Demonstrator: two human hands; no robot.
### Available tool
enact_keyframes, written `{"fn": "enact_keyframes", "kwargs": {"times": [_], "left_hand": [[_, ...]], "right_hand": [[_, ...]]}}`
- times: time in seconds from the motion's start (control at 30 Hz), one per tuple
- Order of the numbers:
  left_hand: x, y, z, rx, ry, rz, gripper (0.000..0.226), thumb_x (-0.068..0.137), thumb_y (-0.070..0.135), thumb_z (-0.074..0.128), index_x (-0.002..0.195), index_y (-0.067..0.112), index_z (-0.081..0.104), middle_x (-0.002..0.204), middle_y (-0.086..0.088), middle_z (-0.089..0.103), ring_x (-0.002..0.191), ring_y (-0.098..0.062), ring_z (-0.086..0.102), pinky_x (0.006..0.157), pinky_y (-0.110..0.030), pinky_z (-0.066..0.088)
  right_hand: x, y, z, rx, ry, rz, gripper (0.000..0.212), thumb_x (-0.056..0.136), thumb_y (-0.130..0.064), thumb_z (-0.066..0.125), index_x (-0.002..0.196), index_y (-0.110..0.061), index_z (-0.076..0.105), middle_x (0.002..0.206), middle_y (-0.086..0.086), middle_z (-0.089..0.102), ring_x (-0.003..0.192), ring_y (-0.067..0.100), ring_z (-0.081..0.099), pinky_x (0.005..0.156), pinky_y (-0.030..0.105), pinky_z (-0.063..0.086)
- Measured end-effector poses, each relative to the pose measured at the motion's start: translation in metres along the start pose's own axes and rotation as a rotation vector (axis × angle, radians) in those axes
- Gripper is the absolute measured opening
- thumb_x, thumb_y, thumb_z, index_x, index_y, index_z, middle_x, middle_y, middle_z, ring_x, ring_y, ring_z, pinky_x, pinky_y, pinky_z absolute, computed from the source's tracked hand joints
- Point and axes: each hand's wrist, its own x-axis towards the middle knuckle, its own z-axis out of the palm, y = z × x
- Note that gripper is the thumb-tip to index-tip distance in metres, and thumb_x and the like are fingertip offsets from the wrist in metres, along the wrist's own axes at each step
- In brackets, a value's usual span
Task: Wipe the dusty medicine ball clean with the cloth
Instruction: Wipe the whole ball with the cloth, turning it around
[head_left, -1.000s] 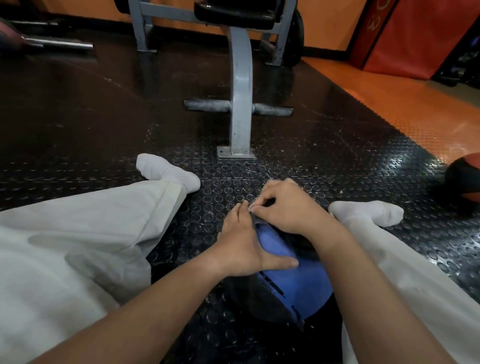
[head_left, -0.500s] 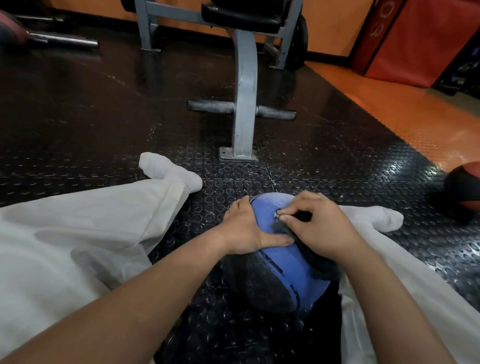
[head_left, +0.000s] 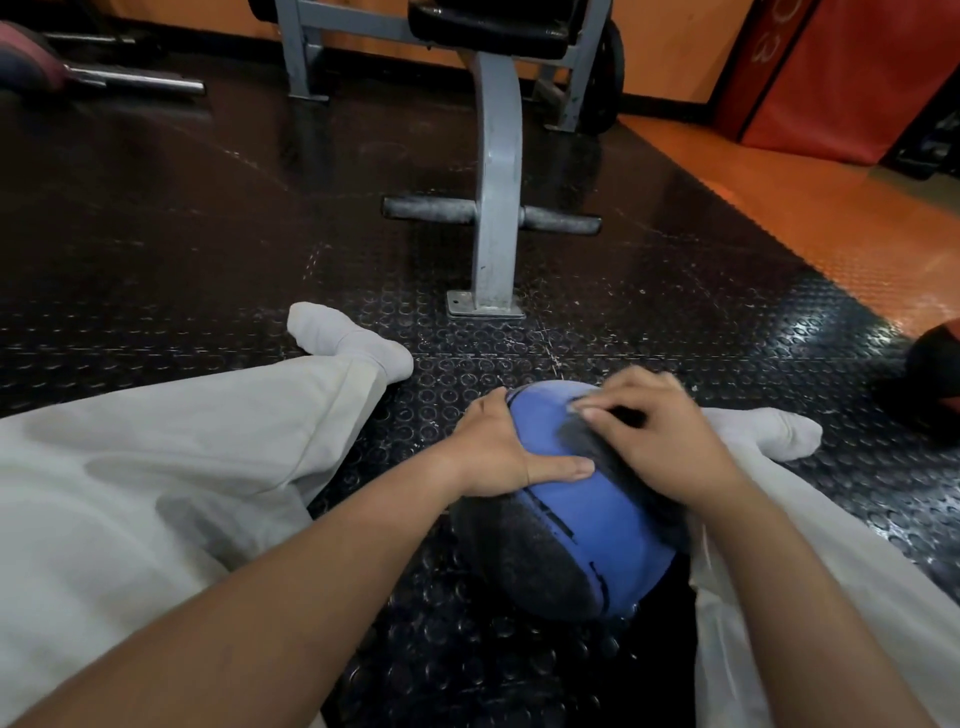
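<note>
1. Change, right hand (head_left: 670, 441): a second ago it met the other hand at the ball's far edge. It now lies over the crown toward the upper right and is blurred by motion.
2. Change, ball: more of the blue panel is uncovered than before. Judgement: wiping is under way, and the far top is probably done first.
3. Medicine ball (head_left: 582, 525): blue and black, on the studded floor (head_left: 208, 234) between the person's legs.
4. Cloth (head_left: 623, 415): dark, and only a sliver shows under the right fingertips, pressed against the ball's top.
5. Right hand, state: fingers curled and bunched on the cloth.
6. Left hand (head_left: 498, 452): spread against the ball's left side with the thumb straight across the blue panel, bracing it as before.
7. Outstanding, by judgement: the near black panel looks grey with dust and lies below both hands.
</note>
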Motion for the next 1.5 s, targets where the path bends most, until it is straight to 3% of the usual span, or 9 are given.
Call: {"fn": "enact_keyframes", "kwargs": {"times": [0.2, 0.4, 0.57, 0.77, 0.87, 0.97, 1.07, 1.27, 1.5], "left_hand": [[-0.001, 0.006, 0.016, 0.038, 0.030, 0.049, 0.133, 0.065, 0.066, 0.076, 0.155, 0.012, -0.006, 0.162, -0.003, -0.001, 0.150, -0.024, 0.001, 0.119, -0.034, 0.011], [0.005, -0.006, 0.022, 0.000, 0.124, 0.153, 0.111, 0.036, 0.088, 0.068, 0.133, 0.036, 0.052, 0.143, 0.008, 0.045, 0.137, -0.019, 0.036, 0.114, -0.043, 0.032], [0.000, -0.011, 0.010, -0.066, 0.057, 0.050, 0.128, 0.059, 0.063, 0.081, 0.156, 0.021, 0.007, 0.161, 0.002, 0.010, 0.148, -0.018, 0.015, 0.120, -0.039, 0.021], [0.003, -0.006, 0.016, -0.035, 0.067, 0.009, 0.130, 0.062, 0.064, 0.078, 0.156, 0.018, 0.000, 0.161, -0.001, 0.007, 0.148, -0.022, 0.012, 0.121, -0.040, 0.017], [0.002, -0.003, 0.019, -0.011, 0.092, 0.036, 0.131, 0.062, 0.065, 0.077, 0.155, 0.017, -0.002, 0.161, -0.002, 0.005, 0.149, -0.022, 0.009, 0.121, -0.040, 0.017], [0.002, -0.009, 0.018, -0.015, 0.100, 0.047, 0.139, 0.050, 0.073, 0.080, 0.156, 0.022, 0.006, 0.159, -0.001, 0.013, 0.147, -0.022, 0.015, 0.119, -0.042, 0.023], [0.008, -0.027, 0.017, -0.059, 0.127, 0.078, 0.138, 0.032, 0.086, 0.077, 0.149, 0.036, 0.023, 0.152, 0.003, 0.031, 0.141, -0.018, 0.033, 0.112, -0.044, 0.038], [0.002, -0.009, 0.019, -0.072, 0.127, 0.048, 0.128, 0.057, 0.061, 0.082, 0.154, 0.020, 0.009, 0.158, -0.001, 0.017, 0.144, -0.018, 0.022, 0.116, -0.031, 0.024], [-0.001, -0.007, 0.018, -0.047, 0.097, 0.034, 0.137, 0.045, 0.072, 0.068, 0.156, 0.021, 0.004, 0.159, 0.003, 0.012, 0.145, -0.019, 0.020, 0.119, -0.038, 0.022]], "right_hand": [[0.000, 0.001, -0.008, 0.015, -0.013, 0.091, 0.016, 0.084, -0.016, 0.071, 0.080, -0.033, 0.072, 0.084, -0.013, 0.058, 0.098, 0.024, 0.052, 0.086, 0.003, 0.022], [0.034, -0.041, 0.035, -0.444, -0.222, -0.021, 0.023, 0.097, -0.033, 0.050, 0.103, -0.027, 0.070, 0.111, -0.005, 0.052, 0.111, 0.022, 0.037, 0.098, 0.042, 0.028], [0.017, -0.011, 0.018, -0.158, -0.076, -0.029, 0.015, 0.091, -0.036, 0.059, 0.093, -0.035, 0.074, 0.094, -0.016, 0.053, 0.100, 0.013, 0.041, 0.093, 0.035, 0.027], [-0.012, 0.041, -0.018, 0.307, 0.076, 0.208, 0.025, 0.086, -0.004, 0.066, 0.086, -0.030, 0.069, 0.092, 0.001, 0.060, 0.083, -0.005, 0.055, 0.086, 0.009, 0.036], [-0.003, 0.020, -0.009, 0.138, 0.069, 0.116, 0.015, 0.086, -0.014, 0.069, 0.089, -0.027, 0.074, 0.087, -0.013, 0.057, 0.091, 0.003, 0.051, 0.088, 0.006, 0.027], [0.011, -0.020, 0.015, -0.198, -0.126, -0.086, 0.013, 0.090, -0.031, 0.061, 0.092, -0.032, 0.074, 0.096, -0.015, 0.056, 0.101, 0.013, 0.038, 0.093, 0.032, 0.026], [0.018, -0.045, 0.026, -0.349, -0.249, -0.180, 0.019, 0.094, -0.034, 0.053, 0.094, -0.029, 0.072, 0.100, -0.013, 0.051, 0.099, 0.012, 0.032, 0.094, 0.036, 0.024], [0.000, 0.018, 0.007, 0.116, -0.005, -0.065, 0.010, 0.084, -0.041, 0.063, 0.088, -0.041, 0.072, 0.092, -0.022, 0.056, 0.102, 0.011, 0.047, 0.097, 0.029, 0.028], [-0.025, 0.076, -0.002, 0.667, 0.157, 0.369, 0.024, 0.091, -0.003, 0.058, 0.081, -0.021, 0.071, 0.100, -0.001, 0.064, 0.081, -0.011, 0.059, 0.081, 0.009, 0.040]]}}
